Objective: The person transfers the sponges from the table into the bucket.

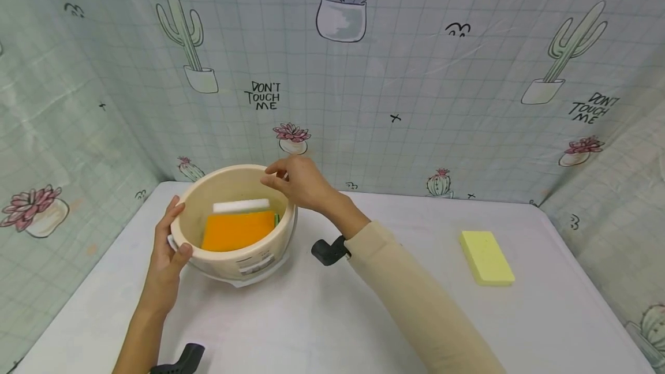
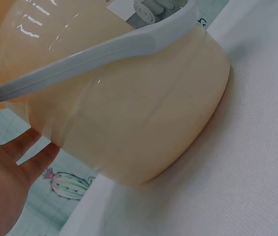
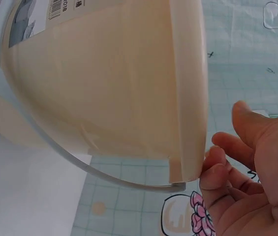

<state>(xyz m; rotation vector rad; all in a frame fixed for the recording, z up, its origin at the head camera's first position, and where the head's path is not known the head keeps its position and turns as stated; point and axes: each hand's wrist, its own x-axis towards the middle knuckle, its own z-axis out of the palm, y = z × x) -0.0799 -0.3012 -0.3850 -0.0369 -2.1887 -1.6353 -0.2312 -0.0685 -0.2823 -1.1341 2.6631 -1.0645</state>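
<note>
A cream bucket [image 1: 239,267] with a pale handle [image 2: 104,51] stands tilted at the table's left, its mouth facing me. Inside lie an orange block [image 1: 238,231], a white block [image 1: 241,206] and a sliver of something green [image 1: 277,219]. My left hand [image 1: 167,255] holds the bucket's left side, thumb by the front rim and fingers spread along the outer wall. At the back right rim hovers my right hand [image 1: 301,180], fingers loosely bent, thumb apart, nothing between them. In the right wrist view, its fingertips [image 3: 213,169] are right at the rim.
On the right of the white table [image 1: 395,316] lies a yellow rectangular block [image 1: 486,258]. A grid-patterned cloth [image 1: 415,74] with cactus drawings hangs behind the table and along both sides. A black wrist strap mount [image 1: 329,251] sits on my right wrist.
</note>
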